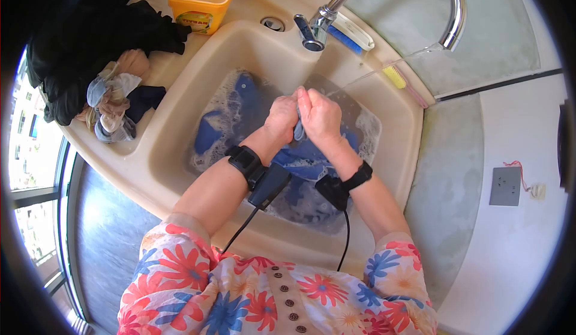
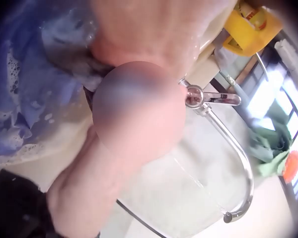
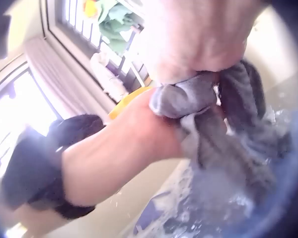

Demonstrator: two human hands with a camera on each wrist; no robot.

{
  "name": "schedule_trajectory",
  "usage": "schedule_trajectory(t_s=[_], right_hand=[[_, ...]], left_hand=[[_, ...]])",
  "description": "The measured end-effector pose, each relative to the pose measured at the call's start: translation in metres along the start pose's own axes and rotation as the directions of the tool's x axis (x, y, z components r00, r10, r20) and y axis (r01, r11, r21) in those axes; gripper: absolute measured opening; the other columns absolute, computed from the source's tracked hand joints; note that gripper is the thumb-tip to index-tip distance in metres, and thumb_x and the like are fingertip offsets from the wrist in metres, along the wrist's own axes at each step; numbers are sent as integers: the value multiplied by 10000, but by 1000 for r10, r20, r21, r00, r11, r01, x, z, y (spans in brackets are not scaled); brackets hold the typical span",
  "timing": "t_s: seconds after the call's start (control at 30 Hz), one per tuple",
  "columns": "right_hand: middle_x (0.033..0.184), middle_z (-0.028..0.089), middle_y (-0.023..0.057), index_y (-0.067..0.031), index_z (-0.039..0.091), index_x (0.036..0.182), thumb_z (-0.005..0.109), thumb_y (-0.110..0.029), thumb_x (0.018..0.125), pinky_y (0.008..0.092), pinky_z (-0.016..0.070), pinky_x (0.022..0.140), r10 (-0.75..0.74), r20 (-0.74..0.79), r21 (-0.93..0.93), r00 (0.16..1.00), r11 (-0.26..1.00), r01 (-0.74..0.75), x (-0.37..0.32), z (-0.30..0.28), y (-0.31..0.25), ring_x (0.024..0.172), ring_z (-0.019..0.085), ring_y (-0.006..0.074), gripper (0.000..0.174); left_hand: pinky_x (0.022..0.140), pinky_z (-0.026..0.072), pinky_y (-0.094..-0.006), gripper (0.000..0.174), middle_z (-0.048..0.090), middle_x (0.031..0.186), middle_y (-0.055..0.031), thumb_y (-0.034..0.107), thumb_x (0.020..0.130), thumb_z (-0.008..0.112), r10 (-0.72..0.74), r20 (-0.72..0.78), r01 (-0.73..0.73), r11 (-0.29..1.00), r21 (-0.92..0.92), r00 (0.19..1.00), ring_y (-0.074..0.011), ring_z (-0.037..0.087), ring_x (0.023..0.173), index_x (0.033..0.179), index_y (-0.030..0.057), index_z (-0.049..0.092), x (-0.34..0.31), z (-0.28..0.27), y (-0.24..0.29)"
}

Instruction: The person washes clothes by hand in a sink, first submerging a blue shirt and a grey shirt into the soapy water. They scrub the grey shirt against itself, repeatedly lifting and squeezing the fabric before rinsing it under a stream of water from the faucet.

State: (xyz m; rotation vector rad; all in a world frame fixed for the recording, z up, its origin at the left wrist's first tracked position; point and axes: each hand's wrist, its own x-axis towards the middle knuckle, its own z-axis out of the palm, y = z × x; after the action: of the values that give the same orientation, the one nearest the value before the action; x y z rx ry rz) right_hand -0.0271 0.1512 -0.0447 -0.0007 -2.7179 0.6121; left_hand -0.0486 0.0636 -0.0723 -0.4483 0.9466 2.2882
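Over the sink, my left hand [image 1: 282,116] and right hand [image 1: 321,116] come together, both gripping a wet grey cloth [image 1: 299,131]. In the right wrist view the cloth [image 3: 186,96] is bunched between the two fists, and loose folds of it hang toward the water. Fingers are curled round it and hide its middle. Below the hands, a blue garment [image 1: 303,164] lies partly sunk in cloudy, sudsy water. More blue fabric [image 1: 207,132] pokes through the foam on the sink's left side. The left wrist view shows the cloth [image 2: 69,49] above the blue garment too.
A beige sink [image 1: 171,104] surrounds the water. From the curved tap [image 1: 459,11] a thin stream runs toward the hands. Behind stand a yellow tub [image 1: 201,5], a blue-bristled brush [image 1: 348,35] and a pink-handled brush [image 1: 405,86]. Black clothes [image 1: 90,41] and small crumpled garments [image 1: 114,104] lie left.
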Motion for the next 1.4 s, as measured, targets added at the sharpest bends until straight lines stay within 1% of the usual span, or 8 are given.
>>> schedule_trajectory(t_s=[0.1, 0.27, 0.6, 0.8, 1.0, 1.1, 1.23, 1.4], right_hand=[[660, 570, 176, -51, 585, 734, 503, -339, 833, 405, 432, 554, 120, 155, 208, 981, 966, -151, 16, 5, 54, 622, 553, 358, 316], [730, 575, -5, -17, 615, 772, 552, -311, 852, 223, 391, 636, 165, 268, 670, 949, 676, -307, 22, -33, 56, 693, 475, 62, 311], [701, 526, -23, -48, 576, 777, 560, -349, 843, 201, 351, 558, 202, 429, 769, 880, 430, -473, 20, -43, 27, 613, 421, 46, 308], [770, 558, -19, -42, 578, 853, 543, -204, 861, 199, 378, 586, -9, 412, 714, 911, 624, -317, 31, -39, 14, 660, 447, 42, 165], [1022, 593, 58, -17, 524, 1089, 470, -85, 858, 254, 435, 747, -307, 254, 436, 917, 883, 175, 69, -43, -67, 854, 562, 128, 246], [1037, 587, 138, -5, 513, 1089, 484, -95, 830, 326, 444, 780, -589, 156, 286, 793, 796, 534, 112, -20, -114, 917, 574, 271, 276], [1017, 575, 191, -18, 510, 1090, 525, -158, 791, 373, 430, 804, -646, 150, 216, 748, 760, 613, 173, 35, -153, 947, 532, 353, 330], [983, 589, 187, -67, 512, 1111, 605, -299, 722, 376, 425, 816, -404, 635, -15, 658, 846, 533, 223, 85, -172, 937, 547, 335, 463]], left_hand=[[593, 436, -304, 361, 580, 808, -68, 329, 827, 570, -38, 105, 32, 998, 54, 994, -144, 528, 689, 880, -27, 576, -2, 5, 1], [632, 477, -272, 301, 610, 819, -90, 65, 704, 663, -221, 341, 84, 925, 372, 914, -154, 586, 678, 965, -64, 585, -7, -8, 25], [701, 487, -257, 292, 620, 895, -91, -8, 745, 571, -167, 353, 7, 911, 412, 921, -139, 599, 745, 1034, -45, 572, -22, -19, 56], [723, 489, -277, 284, 606, 947, -108, 4, 811, 477, -135, 459, 60, 983, 174, 878, -162, 599, 804, 1085, -49, 531, -28, -31, 59], [762, 488, -311, 265, 609, 942, -120, 9, 811, 483, -152, 367, 127, 988, 91, 918, -195, 605, 827, 1065, -52, 532, -23, -36, 55], [744, 497, -313, 259, 612, 934, -113, 6, 810, 483, -156, 337, 137, 987, 79, 929, -191, 608, 810, 1058, -46, 536, -11, -41, 46], [648, 473, -271, 220, 619, 877, -66, 56, 787, 558, -45, 209, 21, 993, 115, 977, -153, 581, 729, 994, -12, 587, -6, -44, 44], [667, 426, -269, 281, 592, 846, -50, 39, 755, 590, -61, 121, 31, 971, 238, 991, -144, 527, 742, 1031, -11, 583, -3, -52, 46]])
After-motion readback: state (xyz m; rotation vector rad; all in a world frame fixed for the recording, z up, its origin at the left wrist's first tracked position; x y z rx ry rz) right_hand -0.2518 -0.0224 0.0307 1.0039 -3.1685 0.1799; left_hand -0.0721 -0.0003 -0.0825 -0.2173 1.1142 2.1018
